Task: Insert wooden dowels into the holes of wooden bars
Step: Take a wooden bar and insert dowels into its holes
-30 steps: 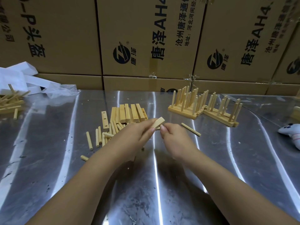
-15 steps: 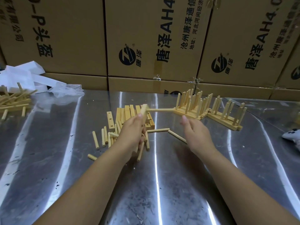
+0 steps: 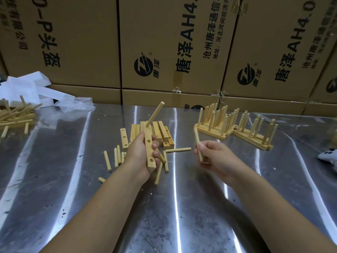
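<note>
My left grip clasps the bar, centre frame, now turned upright, one dowel seated on top. Right grip has pinched a fresh dowel; two holes wait.

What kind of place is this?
Probably a small workshop or warehouse: stacked brown printed cardboard cartons stand behind a shiny metal table, and finished pale wooden bars with upright dowels sit in rows.

Dim; glare streaks on metal table; wide-angle edge warp
</note>
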